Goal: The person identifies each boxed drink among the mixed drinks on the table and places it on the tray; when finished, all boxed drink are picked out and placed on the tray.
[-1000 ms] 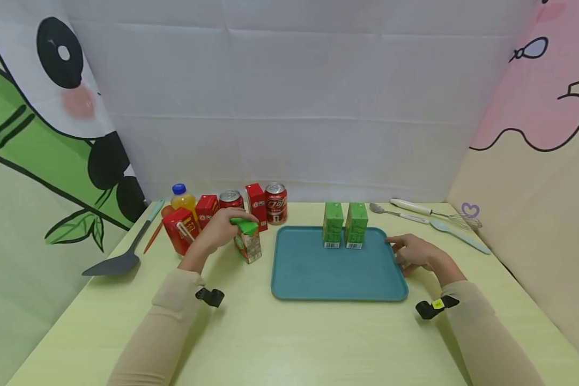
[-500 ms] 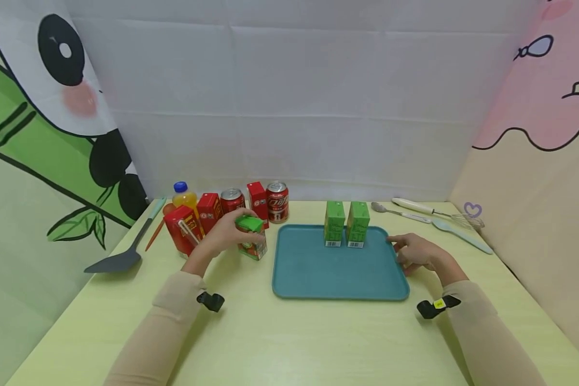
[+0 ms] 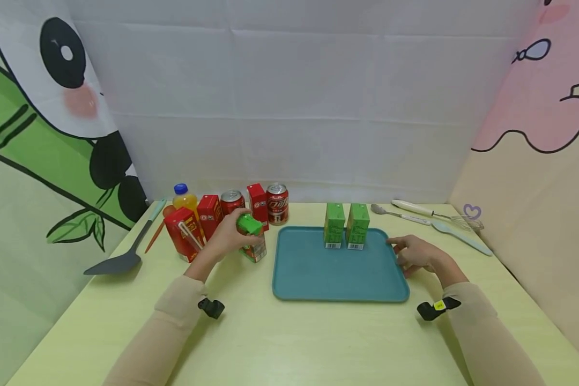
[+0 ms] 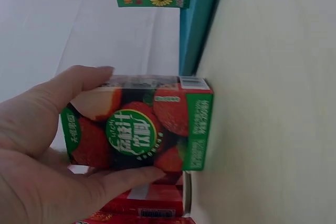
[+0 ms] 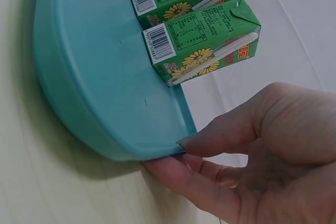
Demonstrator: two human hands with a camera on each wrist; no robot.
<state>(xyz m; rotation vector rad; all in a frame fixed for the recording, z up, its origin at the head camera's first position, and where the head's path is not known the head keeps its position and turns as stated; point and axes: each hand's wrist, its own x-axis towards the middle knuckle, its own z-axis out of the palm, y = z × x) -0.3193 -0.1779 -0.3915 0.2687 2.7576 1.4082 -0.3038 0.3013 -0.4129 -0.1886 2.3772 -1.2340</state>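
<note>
The strawberry carton (image 3: pixel 252 239) sits in your left hand (image 3: pixel 227 236), fingers curled over its green top and thumb round its side, just left of the teal tray (image 3: pixel 318 279) and in front of the red cartons (image 3: pixel 198 222) and cans (image 3: pixel 276 202). It looks tilted, its lower edge at or just above the table (image 3: pixel 280 343); the head view cannot settle which. The left wrist view shows what the head view does not: the printed strawberry face (image 4: pixel 139 129), your fingertips (image 4: pixel 100 72) wrapped along one edge, and a red carton (image 4: pixel 152 203) close behind. Your right hand (image 3: pixel 415 254) rests at the tray's right rim, fingers loosely bent; the right wrist view shows the fingertips (image 5: pixel 184 142) touching the rim's corner (image 5: pixel 157 153), gripping nothing, seemingly to steady the tray. That view also shows the two green cartons (image 5: pixel 199 35) standing side by side on the tray's far edge, straws on their sides, leaving its near floor bare.
</note>
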